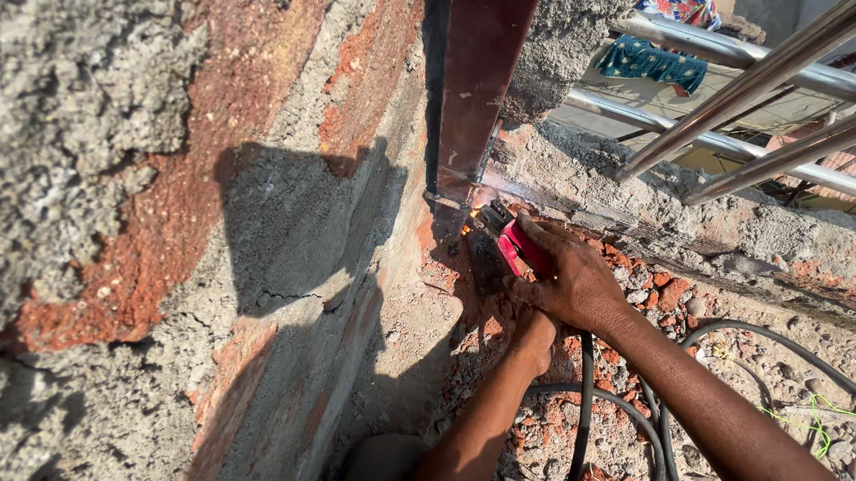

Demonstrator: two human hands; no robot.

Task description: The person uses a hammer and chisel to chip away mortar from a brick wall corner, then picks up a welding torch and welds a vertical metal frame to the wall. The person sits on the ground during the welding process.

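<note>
My right hand [571,277] grips a red welding electrode holder [518,248], its tip at the foot of a dark red steel post [483,72] that stands against a rough brick and mortar wall [252,230]. Small orange sparks [468,224] glow at the base of the post. My left hand [533,340] sits under my right wrist, fingers curled, pressed against it. A black cable [581,408] runs down from the holder between my arms.
Broken brick rubble [646,293] and gravel cover the ground around the hands. Shiny steel railing tubes [761,77] cross the upper right above a low mortar ledge [740,234]. More black cable [795,348] and a thin green wire [808,421] lie at right.
</note>
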